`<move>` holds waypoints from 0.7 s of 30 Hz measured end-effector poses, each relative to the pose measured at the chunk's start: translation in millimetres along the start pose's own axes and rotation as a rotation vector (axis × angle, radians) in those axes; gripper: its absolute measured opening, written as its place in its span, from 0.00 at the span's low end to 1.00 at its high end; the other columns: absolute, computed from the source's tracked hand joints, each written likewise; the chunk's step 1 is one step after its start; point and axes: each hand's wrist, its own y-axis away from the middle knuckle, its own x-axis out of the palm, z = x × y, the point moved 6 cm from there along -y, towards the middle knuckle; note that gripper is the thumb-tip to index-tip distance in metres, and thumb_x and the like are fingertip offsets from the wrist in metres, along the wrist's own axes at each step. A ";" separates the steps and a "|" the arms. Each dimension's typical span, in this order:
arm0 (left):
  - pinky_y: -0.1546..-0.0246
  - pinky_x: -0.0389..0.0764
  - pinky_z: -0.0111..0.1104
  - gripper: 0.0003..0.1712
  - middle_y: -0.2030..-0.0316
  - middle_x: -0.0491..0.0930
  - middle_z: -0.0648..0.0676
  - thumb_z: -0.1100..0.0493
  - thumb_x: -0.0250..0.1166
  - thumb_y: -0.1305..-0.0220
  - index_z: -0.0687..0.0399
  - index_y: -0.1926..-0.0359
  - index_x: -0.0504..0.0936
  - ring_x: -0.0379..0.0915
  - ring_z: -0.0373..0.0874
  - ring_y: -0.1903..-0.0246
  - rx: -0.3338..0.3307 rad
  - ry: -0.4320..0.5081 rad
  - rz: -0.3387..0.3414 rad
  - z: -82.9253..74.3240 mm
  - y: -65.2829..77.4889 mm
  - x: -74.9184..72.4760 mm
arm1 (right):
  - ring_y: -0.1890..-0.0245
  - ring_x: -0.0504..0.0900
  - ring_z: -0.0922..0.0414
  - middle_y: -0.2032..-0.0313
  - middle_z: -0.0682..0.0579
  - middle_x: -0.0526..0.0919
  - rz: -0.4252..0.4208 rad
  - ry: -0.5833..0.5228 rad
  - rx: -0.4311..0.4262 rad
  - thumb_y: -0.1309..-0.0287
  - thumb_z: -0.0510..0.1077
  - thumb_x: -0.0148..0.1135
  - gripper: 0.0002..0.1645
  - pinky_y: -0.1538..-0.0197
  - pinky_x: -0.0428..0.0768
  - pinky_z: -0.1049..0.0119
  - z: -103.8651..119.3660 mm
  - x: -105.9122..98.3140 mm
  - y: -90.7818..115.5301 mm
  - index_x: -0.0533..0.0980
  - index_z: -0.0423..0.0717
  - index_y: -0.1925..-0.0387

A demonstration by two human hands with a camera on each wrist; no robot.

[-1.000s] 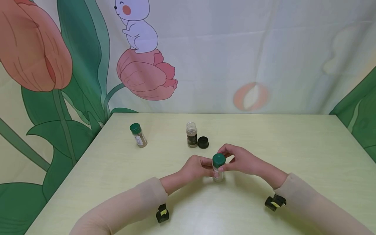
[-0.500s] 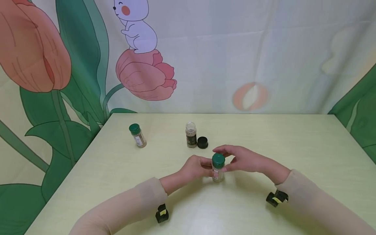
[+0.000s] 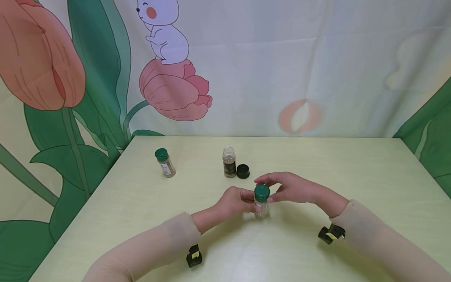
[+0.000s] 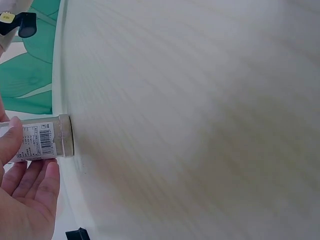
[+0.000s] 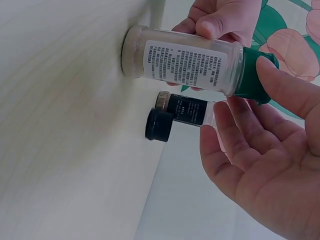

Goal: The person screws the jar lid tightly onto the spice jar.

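Note:
A clear spice jar with a green cap stands upright near the middle of the table. My left hand grips its body from the left, thumb in front and fingers behind. At the cap is my right hand, thumb on the near right side and fingers reaching round the far side. In the right wrist view the thumb presses on the green cap, with the other fingers bent beneath it. Pale brown powder and a printed white label show in the jar's side.
Behind the hands stands an uncapped jar with a dark label, its black cap beside it. Another green-capped jar is at the back left. A printed cloth hangs behind the table.
My right thumb has slid from the jar's front to its right side, while the fingers behind the cap have moved left. The left hand keeps its grip on the jar.

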 end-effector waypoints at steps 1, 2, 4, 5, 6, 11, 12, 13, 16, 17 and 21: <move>0.52 0.81 0.25 0.22 0.54 0.90 0.61 0.62 0.76 0.41 0.62 0.45 0.86 0.88 0.50 0.48 0.001 0.001 0.001 0.3 0.0 0.1 | 0.36 0.78 0.39 0.39 0.38 0.82 0.001 -0.002 -0.001 0.37 0.38 0.68 0.32 0.45 0.83 0.62 -0.3 0.2 -0.4 0.72 0.36 0.33; 0.52 0.81 0.24 0.22 0.54 0.90 0.61 0.62 0.76 0.41 0.62 0.45 0.86 0.88 0.50 0.48 0.002 0.002 0.001 0.6 0.0 0.1 | 0.37 0.78 0.39 0.40 0.38 0.82 0.003 -0.004 0.000 0.37 0.38 0.68 0.32 0.46 0.83 0.62 -0.9 0.5 -0.8 0.72 0.36 0.33; 0.53 0.81 0.24 0.22 0.54 0.90 0.61 0.62 0.76 0.41 0.62 0.45 0.86 0.88 0.51 0.49 0.006 0.005 0.003 0.8 0.1 0.3 | 0.37 0.79 0.40 0.41 0.39 0.83 0.005 -0.005 0.001 0.37 0.38 0.69 0.30 0.46 0.83 0.63 -2.3 1.1 -1.9 0.74 0.36 0.34; 0.53 0.81 0.23 0.22 0.54 0.90 0.62 0.63 0.76 0.41 0.63 0.45 0.86 0.88 0.51 0.49 0.009 0.004 0.004 0.7 0.2 0.3 | 0.37 0.79 0.40 0.41 0.40 0.84 0.007 -0.007 0.001 0.37 0.38 0.69 0.30 0.46 0.83 0.64 -2.9 1.4 -2.4 0.74 0.36 0.35; 0.53 0.81 0.23 0.22 0.54 0.90 0.62 0.63 0.76 0.41 0.63 0.45 0.86 0.88 0.51 0.49 0.013 0.003 0.005 0.5 0.3 0.4 | 0.38 0.79 0.41 0.42 0.40 0.84 0.008 -0.006 0.003 0.37 0.38 0.69 0.29 0.47 0.83 0.64 -3.6 1.7 -2.8 0.75 0.36 0.36; 0.54 0.80 0.22 0.21 0.55 0.90 0.62 0.63 0.76 0.41 0.63 0.46 0.87 0.88 0.51 0.49 0.021 0.003 0.006 -0.6 0.8 0.4 | 0.40 0.80 0.42 0.45 0.42 0.86 -0.011 -0.006 0.016 0.38 0.39 0.70 0.25 0.48 0.82 0.64 -5.2 2.2 -3.9 0.78 0.37 0.40; 0.54 0.80 0.22 0.21 0.55 0.90 0.62 0.63 0.76 0.41 0.63 0.46 0.87 0.88 0.51 0.50 0.020 0.004 0.006 -0.7 0.9 0.4 | 0.40 0.80 0.43 0.46 0.42 0.86 -0.019 -0.004 0.019 0.38 0.39 0.70 0.24 0.48 0.82 0.64 -5.4 2.1 -4.0 0.78 0.38 0.41; 0.54 0.80 0.22 0.21 0.55 0.90 0.62 0.63 0.76 0.41 0.63 0.46 0.87 0.88 0.51 0.49 0.018 0.006 0.005 -0.8 0.9 0.3 | 0.41 0.80 0.43 0.47 0.42 0.86 -0.026 -0.004 0.021 0.38 0.39 0.70 0.23 0.48 0.82 0.63 -5.5 2.1 -4.0 0.79 0.38 0.42; 0.52 0.81 0.24 0.21 0.55 0.90 0.62 0.63 0.76 0.41 0.63 0.47 0.87 0.88 0.51 0.49 0.017 0.003 0.002 -0.9 1.0 0.1 | 0.43 0.81 0.45 0.49 0.42 0.86 -0.048 0.003 0.024 0.39 0.40 0.71 0.22 0.49 0.81 0.63 -6.1 2.6 -4.0 0.79 0.38 0.45; 0.51 0.81 0.24 0.21 0.55 0.90 0.62 0.63 0.76 0.41 0.63 0.47 0.87 0.88 0.51 0.49 0.017 0.002 0.001 -1.0 1.0 0.0 | 0.44 0.81 0.46 0.49 0.43 0.86 -0.055 0.007 0.023 0.39 0.41 0.71 0.22 0.49 0.81 0.63 -6.0 2.8 -3.8 0.79 0.38 0.45; 0.50 0.82 0.26 0.21 0.55 0.90 0.62 0.63 0.76 0.42 0.63 0.47 0.87 0.88 0.51 0.50 0.018 -0.007 -0.003 -1.1 1.0 -0.6 | 0.46 0.81 0.49 0.50 0.43 0.86 -0.083 0.004 0.031 0.39 0.42 0.72 0.21 0.50 0.81 0.64 -7.2 4.1 -3.3 0.79 0.39 0.46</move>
